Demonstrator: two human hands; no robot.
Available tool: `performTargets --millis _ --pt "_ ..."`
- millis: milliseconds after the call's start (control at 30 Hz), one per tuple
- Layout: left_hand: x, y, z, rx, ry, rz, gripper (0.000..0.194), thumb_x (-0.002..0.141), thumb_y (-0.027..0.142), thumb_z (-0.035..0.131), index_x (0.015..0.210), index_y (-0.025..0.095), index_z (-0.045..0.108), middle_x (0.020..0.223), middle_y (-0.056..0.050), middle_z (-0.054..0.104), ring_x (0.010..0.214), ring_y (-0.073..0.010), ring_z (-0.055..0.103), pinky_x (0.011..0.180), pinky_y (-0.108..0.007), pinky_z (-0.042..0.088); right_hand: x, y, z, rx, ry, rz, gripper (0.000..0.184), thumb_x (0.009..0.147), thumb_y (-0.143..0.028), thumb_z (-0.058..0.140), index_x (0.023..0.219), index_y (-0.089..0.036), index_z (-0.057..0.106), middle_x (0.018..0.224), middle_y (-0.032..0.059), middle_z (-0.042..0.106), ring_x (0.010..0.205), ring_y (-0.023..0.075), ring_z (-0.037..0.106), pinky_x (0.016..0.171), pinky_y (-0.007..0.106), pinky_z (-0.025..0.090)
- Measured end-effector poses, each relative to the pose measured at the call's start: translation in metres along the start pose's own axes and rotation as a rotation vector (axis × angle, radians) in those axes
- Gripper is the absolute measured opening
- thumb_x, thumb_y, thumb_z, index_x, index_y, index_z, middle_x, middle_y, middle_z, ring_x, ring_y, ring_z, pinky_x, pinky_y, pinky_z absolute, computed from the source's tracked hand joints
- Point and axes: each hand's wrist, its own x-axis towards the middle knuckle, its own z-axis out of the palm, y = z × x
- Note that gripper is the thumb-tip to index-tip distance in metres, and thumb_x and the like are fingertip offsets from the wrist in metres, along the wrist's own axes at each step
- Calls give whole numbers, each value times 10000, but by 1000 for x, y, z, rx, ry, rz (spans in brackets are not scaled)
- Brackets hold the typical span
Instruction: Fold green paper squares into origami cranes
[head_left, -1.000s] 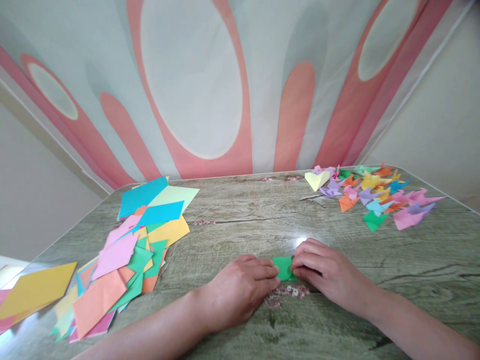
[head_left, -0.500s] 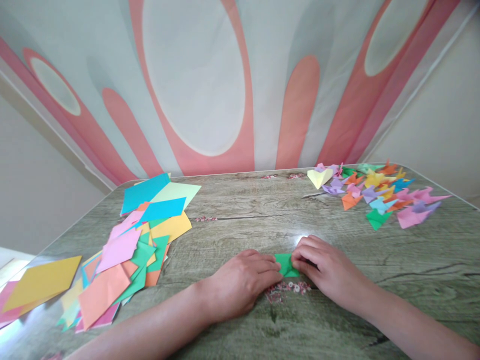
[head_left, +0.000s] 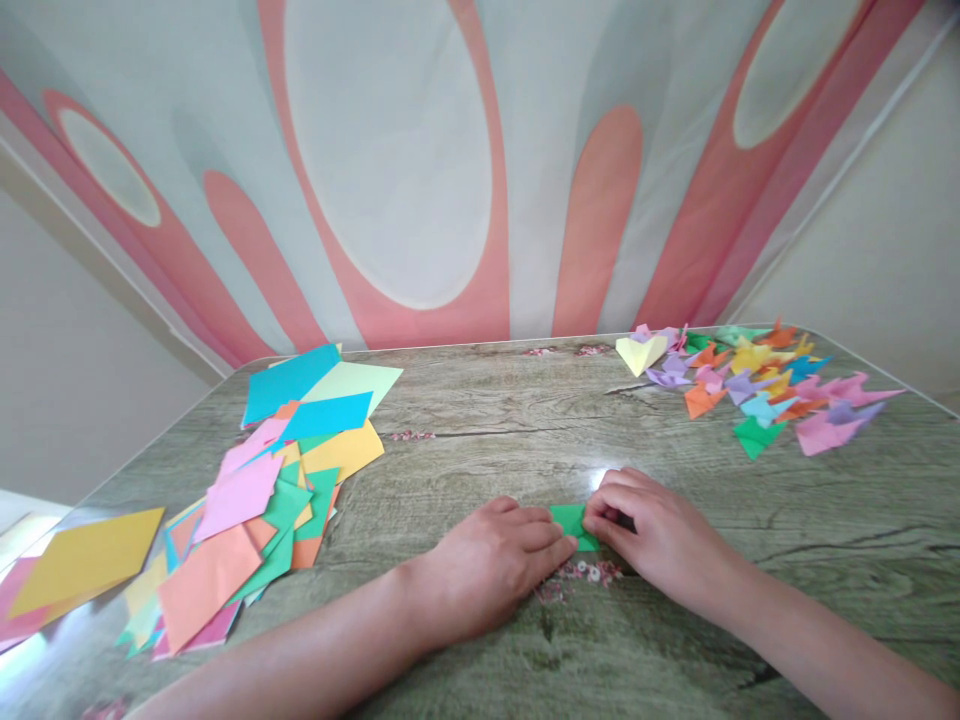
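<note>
A small folded piece of green paper [head_left: 568,517] lies on the wood-patterned table, between my two hands. My left hand [head_left: 504,552] rests flat from the left, fingers stretched out, with the fingertips pressing on the paper's left and lower edge. My right hand [head_left: 643,520] pinches the paper's right side between thumb and forefinger, the other fingers curled. The fingers cover both ends of the paper, so its full shape is hidden.
Loose coloured paper sheets [head_left: 244,490] are heaped on the left, with a mustard-yellow sheet [head_left: 86,562] near the left edge. Several folded paper cranes [head_left: 742,385] and a pale yellow paper heart [head_left: 640,354] sit at the back right. A patterned curtain [head_left: 532,200] hangs behind.
My left fingertips have slid slightly right along the lower edge of the green paper. My right hand keeps its pinch, its curled fingers shifted a little.
</note>
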Motion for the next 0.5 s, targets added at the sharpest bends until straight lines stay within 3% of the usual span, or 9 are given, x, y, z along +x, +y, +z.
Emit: performTargets --millis 200,500 --pt "2 1 -1 4 -10 -9 318 936 182 476 1248 178 536 1060 -90 674 1077 -215 603 926 -331 478 3 -2 1 -13 10 77 187 846 -230 592 661 -219 618 703 4 590 744 181 559 650 302 393" --pt "2 2 -1 -3 -18 -19 288 936 189 483 1214 180 560 1045 -88 666 1070 -214 595 941 -333 464 1 -1 4 -45 38 81 209 845 -227 580 638 -227 609 692 0 600 741 184 567 650 307 398"
